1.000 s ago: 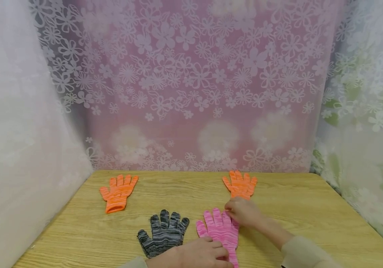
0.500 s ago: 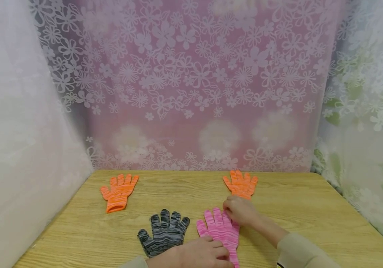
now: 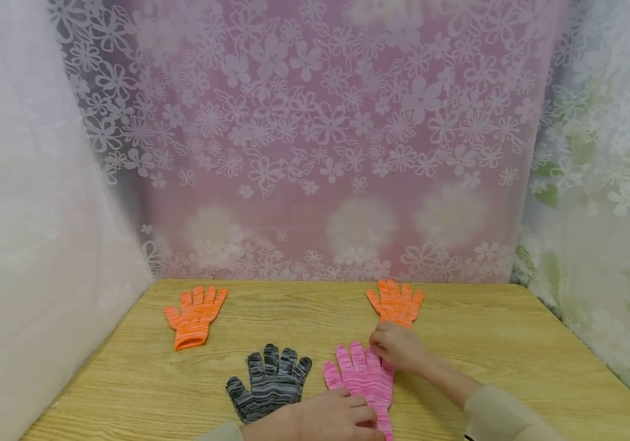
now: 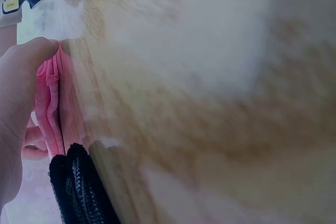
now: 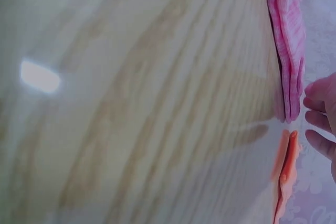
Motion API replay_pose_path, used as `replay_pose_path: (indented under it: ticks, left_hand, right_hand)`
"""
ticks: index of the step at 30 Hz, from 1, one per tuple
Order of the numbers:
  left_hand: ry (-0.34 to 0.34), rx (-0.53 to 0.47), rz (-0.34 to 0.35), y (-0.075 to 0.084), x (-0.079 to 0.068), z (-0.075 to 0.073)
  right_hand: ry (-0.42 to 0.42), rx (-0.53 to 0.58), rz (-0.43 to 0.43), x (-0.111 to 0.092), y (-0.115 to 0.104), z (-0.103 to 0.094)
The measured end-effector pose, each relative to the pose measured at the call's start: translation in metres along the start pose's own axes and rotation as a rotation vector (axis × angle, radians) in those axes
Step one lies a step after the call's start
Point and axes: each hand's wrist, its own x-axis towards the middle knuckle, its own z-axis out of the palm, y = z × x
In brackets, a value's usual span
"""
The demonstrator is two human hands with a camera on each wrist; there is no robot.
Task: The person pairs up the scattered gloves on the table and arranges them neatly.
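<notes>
A pink striped knit glove (image 3: pixel 367 378) lies with its fingers pointing away, at the front of the table. My left hand (image 3: pixel 332 418) lies over its lower part. In the left wrist view the thumb (image 4: pixel 43 50) of that hand pinches the edge of the pink fabric (image 4: pixel 48 95), other fingers beyond it. My right hand (image 3: pixel 398 346) is at the fingertips on the right side of the pink glove, fingers bent. From the right wrist, loosely curved fingers (image 5: pixel 319 109) show just beside the glove's tip (image 5: pixel 292 85). A black-and-grey glove (image 3: pixel 273 381) lies left of the pink one, partly behind my left forearm.
One orange glove (image 3: pixel 196 315) lies at the back left of the wooden table (image 3: pixel 287 306). Another orange glove (image 3: pixel 396 304) lies beyond my right hand, its cuff covered by the hand. Flowered curtains (image 3: pixel 337 153) enclose the table at the back and sides.
My right hand shifted slightly left, then back right, at the pink glove's fingertips. The left hand and all the gloves keep their places.
</notes>
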Motion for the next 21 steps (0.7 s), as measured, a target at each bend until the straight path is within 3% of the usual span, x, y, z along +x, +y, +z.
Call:
replay_pose_path:
  ticks: [4,8,21]
  left_hand:
    - [0.006,0.018,0.001,0.0008,-0.0007,-0.0005]
    - [0.02,0.046,0.005,0.0021,-0.001,-0.0001]
    - [0.027,0.022,0.009,0.0013,-0.0002,0.0001]
  right_hand:
    - [-0.061,0.032,-0.046,-0.0014,-0.0018,-0.0042]
    - [-0.134,0.096,-0.035,-0.0032,-0.0045,-0.0065]
    - [-0.161,0.131,-0.014,-0.0049,-0.0042,-0.0092]
